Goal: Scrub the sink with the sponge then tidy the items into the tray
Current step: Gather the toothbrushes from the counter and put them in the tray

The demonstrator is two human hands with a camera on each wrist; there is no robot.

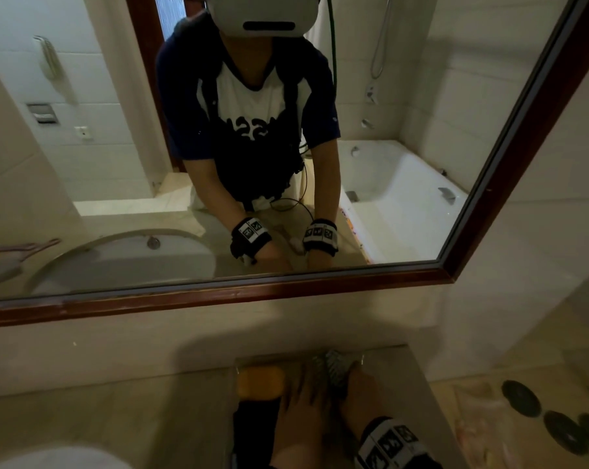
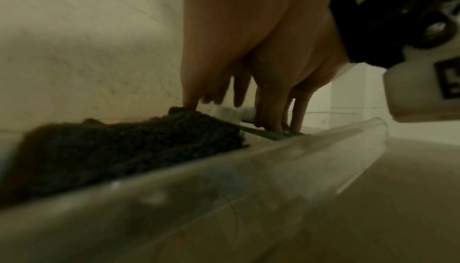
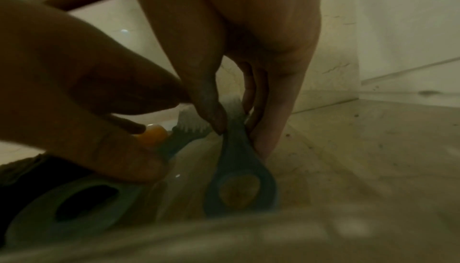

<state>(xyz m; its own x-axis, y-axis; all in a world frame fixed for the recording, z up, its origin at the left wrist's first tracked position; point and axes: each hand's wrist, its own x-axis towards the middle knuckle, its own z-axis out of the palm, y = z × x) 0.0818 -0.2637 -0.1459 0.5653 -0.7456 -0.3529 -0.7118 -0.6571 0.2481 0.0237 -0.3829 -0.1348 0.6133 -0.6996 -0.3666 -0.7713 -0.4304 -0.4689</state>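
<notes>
A clear plastic tray (image 1: 406, 384) sits on the beige counter below the mirror. Inside it lie a yellow sponge (image 1: 260, 380), a dark cloth (image 1: 255, 424) and two teal loop-handled brushes with white bristles (image 1: 333, 363). My right hand (image 1: 352, 379) reaches into the tray and pinches the neck of one teal brush (image 3: 237, 169) between thumb and fingers (image 3: 251, 98). My left hand (image 1: 304, 380) lies beside it, its straight fingers resting on the other teal brush (image 3: 82, 208) and touching the sponge (image 3: 151, 135). In the left wrist view the cloth (image 2: 124, 153) lies against the tray wall (image 2: 248, 180).
The white sink rim (image 1: 49, 458) shows at the bottom left. A wood-framed mirror (image 1: 218, 296) hangs close behind the tray. Dark round discs (image 1: 521, 397) lie on a pale mat to the right, and a tiled side wall (image 1: 540, 299) closes the corner.
</notes>
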